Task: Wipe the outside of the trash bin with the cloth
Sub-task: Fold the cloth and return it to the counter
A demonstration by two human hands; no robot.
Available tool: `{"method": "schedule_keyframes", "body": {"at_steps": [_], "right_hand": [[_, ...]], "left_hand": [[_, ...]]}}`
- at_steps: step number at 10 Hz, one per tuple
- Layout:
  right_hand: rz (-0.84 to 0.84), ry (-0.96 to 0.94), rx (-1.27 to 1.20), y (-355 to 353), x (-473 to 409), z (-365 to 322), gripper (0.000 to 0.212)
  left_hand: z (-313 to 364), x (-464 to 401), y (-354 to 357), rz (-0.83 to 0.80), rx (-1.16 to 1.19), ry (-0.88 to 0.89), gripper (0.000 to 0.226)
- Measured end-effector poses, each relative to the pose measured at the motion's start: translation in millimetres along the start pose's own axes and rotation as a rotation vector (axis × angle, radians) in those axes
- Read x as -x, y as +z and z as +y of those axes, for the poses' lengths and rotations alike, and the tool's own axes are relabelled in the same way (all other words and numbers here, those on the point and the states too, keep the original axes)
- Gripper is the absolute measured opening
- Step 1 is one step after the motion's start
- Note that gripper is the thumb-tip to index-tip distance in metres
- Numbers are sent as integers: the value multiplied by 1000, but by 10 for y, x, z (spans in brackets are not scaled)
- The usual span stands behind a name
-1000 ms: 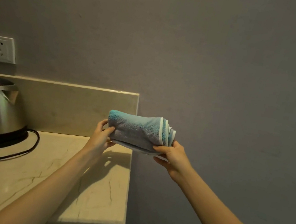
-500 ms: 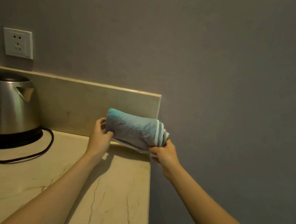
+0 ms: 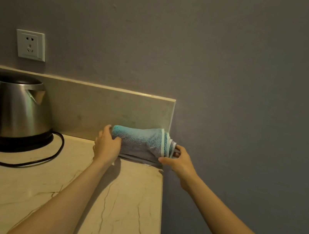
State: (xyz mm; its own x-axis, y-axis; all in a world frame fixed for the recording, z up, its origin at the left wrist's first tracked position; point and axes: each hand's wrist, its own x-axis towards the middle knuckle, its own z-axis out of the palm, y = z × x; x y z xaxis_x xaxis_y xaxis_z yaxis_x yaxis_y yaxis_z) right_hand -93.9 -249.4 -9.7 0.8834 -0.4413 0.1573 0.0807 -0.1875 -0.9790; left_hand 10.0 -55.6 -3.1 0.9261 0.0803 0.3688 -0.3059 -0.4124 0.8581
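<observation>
I see the marble counter (image 3: 56, 192) nearest, veined. My left hand (image 3: 107, 145) and right hand (image 3: 180, 161) each grip an end of the folded cloth (image 3: 141, 143), resting at the counter's back right corner. Kettle (image 3: 19, 111), cord (image 3: 41, 163), backsplash (image 3: 90, 106), socket (image 3: 31, 45), grey wall (image 3: 235, 89).

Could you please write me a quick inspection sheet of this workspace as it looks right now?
Surface: beige marble countertop, veined, with a low backsplash.
Job's things: folded blue cloth at the counter's back right corner; trash bin not in view.
Clutter: steel electric kettle on its base, at left.
Grippers: left hand and right hand each grip one end of the cloth.
Cables: black kettle cord loops across the counter.
Surroundings: grey wall, white wall socket, nothing plugged in.
</observation>
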Motion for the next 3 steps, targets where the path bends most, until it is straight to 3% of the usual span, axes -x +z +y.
{"method": "schedule_keyframes", "body": {"at_steps": [1, 3], "right_hand": [[24, -24, 30, -98, 97, -94, 76], [133, -111, 12, -360, 336, -318, 32]], "left_hand": [[123, 108, -38, 116, -26, 156, 49], [333, 381, -16, 51, 33, 480, 37]]}}
